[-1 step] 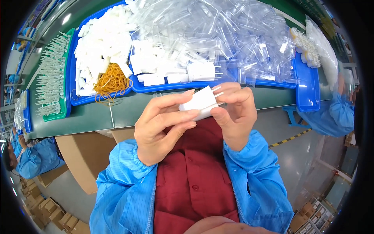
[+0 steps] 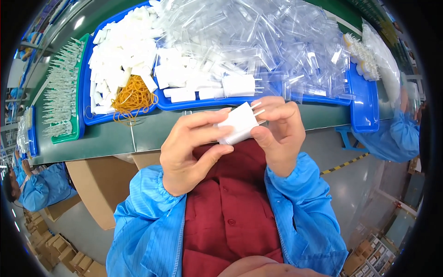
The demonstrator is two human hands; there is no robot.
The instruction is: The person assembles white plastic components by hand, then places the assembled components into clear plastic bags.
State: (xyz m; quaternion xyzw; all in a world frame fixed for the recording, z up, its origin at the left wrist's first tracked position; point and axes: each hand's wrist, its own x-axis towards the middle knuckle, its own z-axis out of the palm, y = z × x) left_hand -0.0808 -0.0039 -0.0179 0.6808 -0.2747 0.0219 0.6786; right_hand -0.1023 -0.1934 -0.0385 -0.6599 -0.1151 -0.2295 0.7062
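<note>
Between my hands, above the near table edge, is a small white block-like bundle (image 2: 238,121) with thin pale prongs sticking out of its right end. My left hand (image 2: 184,154) pinches its left side between thumb and fingers. My right hand (image 2: 282,136) is curled round the pronged end, thumb below and fingers above. What exactly the right fingertips press on is partly hidden. A similar white pronged bundle (image 2: 239,86) lies on the near rim of the blue tray just beyond, beside loose white pieces (image 2: 175,76).
A blue tray (image 2: 212,102) is heaped with clear plastic pieces (image 2: 258,37). Left of it are white pieces (image 2: 121,46) with brown rubber bands (image 2: 134,96), then a green tray (image 2: 76,131) of thin clear-and-white parts. A small blue tray (image 2: 365,111) stands right. Cardboard (image 2: 94,187) lies below left; co-workers sit both sides.
My left fingers have shifted slightly to the right on the white bundle, and the bundle has turned a little. My right hand stays at the pronged end.
</note>
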